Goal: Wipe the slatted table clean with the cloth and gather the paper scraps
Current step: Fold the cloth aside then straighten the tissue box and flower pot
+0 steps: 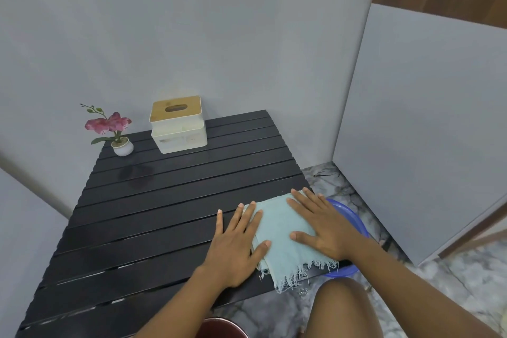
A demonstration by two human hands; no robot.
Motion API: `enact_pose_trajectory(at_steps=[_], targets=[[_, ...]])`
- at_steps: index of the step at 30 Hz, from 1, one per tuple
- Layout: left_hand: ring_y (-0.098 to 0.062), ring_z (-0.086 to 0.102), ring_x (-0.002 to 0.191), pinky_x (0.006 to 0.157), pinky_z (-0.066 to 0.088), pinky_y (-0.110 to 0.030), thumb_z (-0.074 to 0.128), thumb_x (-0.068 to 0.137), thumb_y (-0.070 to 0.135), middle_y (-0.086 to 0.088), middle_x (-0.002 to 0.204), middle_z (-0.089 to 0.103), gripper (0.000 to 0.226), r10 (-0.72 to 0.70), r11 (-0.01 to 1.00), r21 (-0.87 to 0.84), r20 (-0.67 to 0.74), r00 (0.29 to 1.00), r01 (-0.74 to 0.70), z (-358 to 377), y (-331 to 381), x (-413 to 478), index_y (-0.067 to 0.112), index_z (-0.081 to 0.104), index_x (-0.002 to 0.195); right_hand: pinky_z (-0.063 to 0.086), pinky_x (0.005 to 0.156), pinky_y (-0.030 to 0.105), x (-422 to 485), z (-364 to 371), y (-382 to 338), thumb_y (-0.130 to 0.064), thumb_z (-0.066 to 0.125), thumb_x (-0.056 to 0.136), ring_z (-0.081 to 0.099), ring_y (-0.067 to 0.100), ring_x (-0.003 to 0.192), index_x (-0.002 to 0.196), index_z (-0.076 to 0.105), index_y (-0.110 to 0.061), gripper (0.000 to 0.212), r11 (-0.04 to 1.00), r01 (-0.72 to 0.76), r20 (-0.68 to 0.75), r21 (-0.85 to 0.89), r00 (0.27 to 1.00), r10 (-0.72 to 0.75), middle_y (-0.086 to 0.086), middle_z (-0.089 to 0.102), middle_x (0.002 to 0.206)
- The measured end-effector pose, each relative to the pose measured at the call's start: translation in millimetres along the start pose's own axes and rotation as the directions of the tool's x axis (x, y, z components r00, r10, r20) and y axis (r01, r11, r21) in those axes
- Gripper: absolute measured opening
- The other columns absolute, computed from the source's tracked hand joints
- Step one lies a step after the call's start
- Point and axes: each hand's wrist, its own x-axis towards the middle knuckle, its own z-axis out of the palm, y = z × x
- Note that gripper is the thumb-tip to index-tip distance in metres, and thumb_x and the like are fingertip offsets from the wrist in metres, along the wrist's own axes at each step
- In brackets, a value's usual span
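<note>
A folded pale blue cloth point(279, 233) with a frayed near edge lies at the right front corner of the black slatted table point(164, 200). My left hand point(236, 244) rests flat with spread fingers, partly on the cloth's left edge and partly on the slats. My right hand point(321, 225) lies flat on the cloth's right side, fingers apart. Neither hand grips the cloth. A faint damp smear point(137, 173) shows on the slats near the back left. I see no paper scraps on the table.
A white tissue box with a wooden lid point(178, 126) and a small potted pink flower point(118, 132) stand at the table's back edge by the grey wall. A blue basin point(354, 222) sits on the marble floor right of the table. A dark red rim point(222, 328) shows below.
</note>
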Motion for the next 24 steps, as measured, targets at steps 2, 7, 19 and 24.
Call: enact_pose_trajectory(at_steps=[2,7,19,24], targets=[[-0.012,-0.021,0.144,0.112,-0.019,-0.052,0.007,0.092,0.065,0.013,0.157,-0.019,0.07,-0.003,1.0,-0.011,-0.003,1.0,0.003,1.7,0.3,-0.5,0.03,-0.007,0.15,-0.011,0.115,0.03,-0.6,-0.8,-0.9,-0.073,0.026,0.085,-0.019,0.004,0.142,0.15,0.005,-0.032,0.08,1.0,0.007,-0.001,0.01,1.0,-0.007,-0.017,-0.01,0.157],[-0.009,-0.021,0.143,0.115,-0.015,-0.05,-0.001,0.088,0.067,0.012,0.154,-0.027,0.07,-0.028,0.995,-0.091,-0.028,0.999,0.026,3.1,-2.7,-3.4,0.033,-0.023,0.145,-0.008,0.118,0.039,0.1,-2.6,-0.8,-0.074,0.024,0.085,-0.019,0.005,0.142,0.15,0.005,-0.033,0.079,0.999,0.001,0.014,0.032,1.0,-0.001,-0.017,-0.009,0.157],[-0.019,0.005,0.147,0.116,0.001,-0.051,0.023,0.095,0.059,0.0,0.161,0.002,0.071,-0.369,0.922,-0.205,-0.21,0.905,0.328,-79.4,-154.2,12.8,0.03,-0.01,0.15,0.011,0.119,0.04,146.3,-62.1,-63.9,-0.055,0.044,0.091,0.002,0.014,0.146,0.149,0.012,-0.033,0.07,0.995,0.053,-0.141,0.084,0.989,-0.041,-0.01,0.005,0.159],[-0.023,0.015,0.146,0.116,0.021,-0.044,0.048,0.092,0.051,-0.005,0.161,0.009,0.083,-0.392,0.908,-0.267,-0.266,0.881,0.323,-95.4,-236.6,39.1,0.026,-0.004,0.151,0.019,0.115,0.038,235.0,-49.5,-106.9,-0.05,0.058,0.086,0.004,0.011,0.146,0.149,0.001,-0.033,0.087,0.962,0.008,-0.157,0.272,0.987,0.036,-0.011,0.0,0.159]])
